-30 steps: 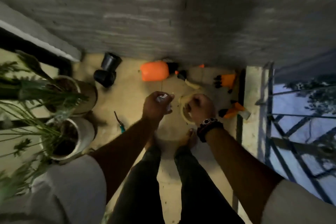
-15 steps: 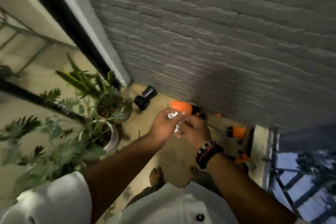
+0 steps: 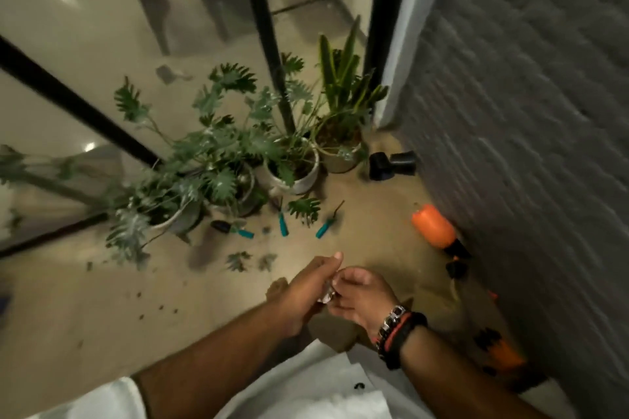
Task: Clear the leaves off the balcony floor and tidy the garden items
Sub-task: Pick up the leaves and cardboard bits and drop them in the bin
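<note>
Both the left hand (image 3: 306, 289) and right hand (image 3: 360, 296) pinch a small crumpled white scrap (image 3: 327, 296), near fallen leaves (image 3: 248, 260).

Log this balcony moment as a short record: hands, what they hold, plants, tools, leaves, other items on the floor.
left hand: curled on a small white crumpled scrap, pressed against the right hand
right hand: pinches the same scrap; bracelets on the wrist
potted plants: grouped by the glass door
teal-handled tools: three, lying on the floor before the pots
leaves: loose on the floor, plus small bits
orange bottle: on its side by the brick wall
black pots: two, tipped over near the wall
</note>
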### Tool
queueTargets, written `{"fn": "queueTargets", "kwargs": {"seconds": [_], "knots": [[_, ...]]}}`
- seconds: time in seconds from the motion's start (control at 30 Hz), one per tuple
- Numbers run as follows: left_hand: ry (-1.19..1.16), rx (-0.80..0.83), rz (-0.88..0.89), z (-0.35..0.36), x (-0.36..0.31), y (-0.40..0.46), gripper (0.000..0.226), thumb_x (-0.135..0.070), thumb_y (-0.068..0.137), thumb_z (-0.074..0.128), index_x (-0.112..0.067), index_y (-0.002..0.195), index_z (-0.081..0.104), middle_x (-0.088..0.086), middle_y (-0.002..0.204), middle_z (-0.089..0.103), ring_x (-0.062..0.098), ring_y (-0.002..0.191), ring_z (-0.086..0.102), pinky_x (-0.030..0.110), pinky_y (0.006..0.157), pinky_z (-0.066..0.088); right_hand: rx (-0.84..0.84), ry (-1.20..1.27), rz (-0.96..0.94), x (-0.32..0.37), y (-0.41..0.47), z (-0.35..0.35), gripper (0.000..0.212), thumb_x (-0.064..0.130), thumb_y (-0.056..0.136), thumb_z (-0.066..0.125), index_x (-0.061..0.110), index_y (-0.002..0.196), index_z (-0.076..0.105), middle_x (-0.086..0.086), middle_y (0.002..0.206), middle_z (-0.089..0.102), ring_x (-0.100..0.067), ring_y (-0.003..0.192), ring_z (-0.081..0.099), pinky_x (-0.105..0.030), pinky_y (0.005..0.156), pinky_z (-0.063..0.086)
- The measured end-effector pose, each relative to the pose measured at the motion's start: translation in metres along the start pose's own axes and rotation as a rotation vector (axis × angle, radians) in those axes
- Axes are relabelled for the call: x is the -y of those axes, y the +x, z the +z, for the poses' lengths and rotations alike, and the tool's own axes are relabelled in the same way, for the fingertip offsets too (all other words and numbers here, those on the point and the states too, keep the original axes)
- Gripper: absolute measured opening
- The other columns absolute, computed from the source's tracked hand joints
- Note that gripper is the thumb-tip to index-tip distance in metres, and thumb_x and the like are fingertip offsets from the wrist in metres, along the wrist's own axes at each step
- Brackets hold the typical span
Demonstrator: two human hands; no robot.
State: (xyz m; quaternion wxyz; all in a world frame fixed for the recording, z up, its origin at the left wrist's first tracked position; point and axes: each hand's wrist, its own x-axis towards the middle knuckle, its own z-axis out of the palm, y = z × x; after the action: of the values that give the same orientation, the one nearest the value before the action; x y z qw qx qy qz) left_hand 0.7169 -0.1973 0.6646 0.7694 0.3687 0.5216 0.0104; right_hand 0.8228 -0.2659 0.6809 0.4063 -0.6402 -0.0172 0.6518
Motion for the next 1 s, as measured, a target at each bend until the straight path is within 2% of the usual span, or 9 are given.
{"fn": "queueTargets", "kwargs": {"seconds": [0.17, 0.27, 0.47, 0.53, 0.6, 0.67, 0.73, 0.83, 1.0], "knots": [[-0.195, -0.126, 0.034, -0.046, 0.032, -0.041, 0.04, -0.054, 0.091, 0.058, -0.018, 0.107, 0.058, 0.003, 0.094, 0.068, 0.019, 0.092, 0.064, 0.042, 0.091, 0.053, 0.108, -0.142, 0.019, -0.022, -0.004, 0.052, 0.012, 0.006, 0.094, 0.055, 0.008, 0.084, 0.061, -0.012, 0.086, 0.068, -0.023, 0.078, 0.066, -0.036, 0.076, 0.059], [-0.303, -0.192, 0.083, -0.083, 0.045, -0.064, 0.032, -0.044, 0.096, 0.054, -0.015, 0.108, 0.057, 0.003, 0.091, 0.067, 0.018, 0.086, 0.064, 0.037, 0.08, 0.054, 0.157, -0.196, 0.015, -0.032, -0.004, 0.095, 0.012, 0.004, 0.094, 0.055, 0.007, 0.083, 0.061, -0.016, 0.088, 0.068, -0.028, 0.084, 0.068, -0.041, 0.077, 0.059], [-0.452, -0.328, 0.148, -0.178, 0.07, -0.114, 0.022, -0.028, 0.1, 0.051, -0.01, 0.11, 0.059, 0.011, 0.097, 0.064, 0.018, 0.082, 0.064, 0.032, 0.069, 0.054, 0.217, -0.334, -0.001, -0.059, -0.001, 0.206, 0.013, -0.001, 0.093, 0.055, 0.004, 0.081, 0.059, -0.02, 0.085, 0.066, -0.026, 0.07, 0.068, -0.03, 0.053, 0.055], [-0.49, -0.374, 0.176, -0.216, 0.081, -0.134, 0.022, -0.027, 0.101, 0.05, -0.01, 0.111, 0.06, 0.009, 0.094, 0.066, 0.016, 0.077, 0.066, 0.029, 0.064, 0.054, 0.26, -0.401, -0.005, -0.072, -0.001, 0.252, 0.005, 0.003, 0.086, 0.063, 0.004, 0.082, 0.061, -0.02, 0.085, 0.068, -0.028, 0.072, 0.068, -0.035, 0.056, 0.058], [-0.526, -0.421, 0.203, -0.252, 0.089, -0.15, 0.02, -0.025, 0.102, 0.049, -0.011, 0.111, 0.06, 0.008, 0.09, 0.066, 0.013, 0.07, 0.067, 0.027, 0.058, 0.053, 0.301, -0.485, -0.025, -0.082, 0.001, 0.291, 0.023, 0.009, 0.067, 0.075, 0.004, 0.085, 0.064, -0.022, 0.087, 0.071, -0.03, 0.075, 0.069, -0.047, 0.069, 0.06], [-0.557, -0.483, 0.211, -0.281, 0.095, -0.16, 0.017, -0.024, 0.102, 0.048, -0.012, 0.108, 0.06, 0.008, 0.09, 0.066, 0.013, 0.068, 0.066, 0.027, 0.058, 0.052, 0.309, -0.536, -0.036, -0.091, 0.001, 0.326, 0.017, 0.002, 0.069, 0.072, 0.004, 0.083, 0.064, -0.019, 0.081, 0.07, -0.026, 0.07, 0.066, -0.04, 0.067, 0.059], [-0.577, -0.543, 0.207, -0.307, 0.1, -0.168, 0.018, -0.025, 0.102, 0.049, -0.014, 0.109, 0.06, 0.011, 0.097, 0.066, 0.018, 0.078, 0.066, 0.034, 0.069, 0.054, 0.299, -0.589, -0.049, -0.1, 0.007, 0.359, 0.008, -0.005, 0.078, 0.064, 0.003, 0.08, 0.064, -0.014, 0.073, 0.067, -0.021, 0.063, 0.063, -0.03, 0.056, 0.056], [-0.605, -0.627, 0.209, -0.338, 0.103, -0.175, 0.017, -0.026, 0.101, 0.048, -0.017, 0.108, 0.061, 0.013, 0.109, 0.065, 0.026, 0.098, 0.065, 0.046, 0.09, 0.054, 0.322, -0.696, -0.061, -0.106, 0.022, 0.4, 0.01, 0.01, 0.064, 0.07, 0.006, 0.074, 0.069, -0.018, 0.079, 0.072, -0.036, 0.079, 0.07, -0.051, 0.073, 0.059], [-0.722, -0.676, 0.3, -0.392, 0.11, -0.18, 0.019, -0.024, 0.1, 0.05, -0.021, 0.114, 0.063, 0.013, 0.119, 0.062, 0.028, 0.11, 0.062, 0.041, 0.085, 0.059, 0.428, -0.971, -0.162, -0.113, 0.055, 0.461, 0.016, 0.028, 0.072, 0.067, 0.014, 0.07, 0.073, -0.014, 0.078, 0.072, -0.039, 0.085, 0.069, -0.058, 0.073, 0.057]]}}
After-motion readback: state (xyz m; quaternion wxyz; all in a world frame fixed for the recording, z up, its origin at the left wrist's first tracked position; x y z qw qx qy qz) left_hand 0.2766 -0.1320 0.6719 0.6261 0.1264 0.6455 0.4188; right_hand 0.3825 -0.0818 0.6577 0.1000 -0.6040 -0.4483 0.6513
